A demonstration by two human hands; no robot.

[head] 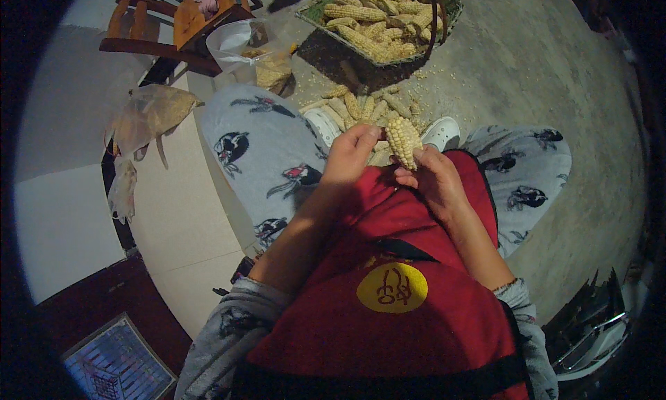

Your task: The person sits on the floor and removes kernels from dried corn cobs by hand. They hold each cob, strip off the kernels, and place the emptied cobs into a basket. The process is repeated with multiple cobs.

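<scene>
An ear of dried corn (403, 142) with pale yellow kernels stands upright between my hands, over my lap. My right hand (434, 176) grips its lower end, thumb on the kernels. At the ear's upper left side, my left hand (356, 148) has its thumb and fingers together around something small and dark, only partly visible; what it is I cannot tell. Below lies a pile of corncobs (367, 106) on the floor between my white clogs (442, 133). Beyond, a woven basket (318, 25) holds many ears of corn (364, 12). A red apron (406, 218) covers my lap.
Loose kernels lie scattered on the concrete floor (499, 77). A white bucket (229, 44) and a plastic bag of kernels (273, 70) stand at the upper left, near a wooden chair (140, 46). Another filled bag (161, 109) rests on the pale tiled ledge (192, 213). A black, metal-framed object (593, 327) stands lower right.
</scene>
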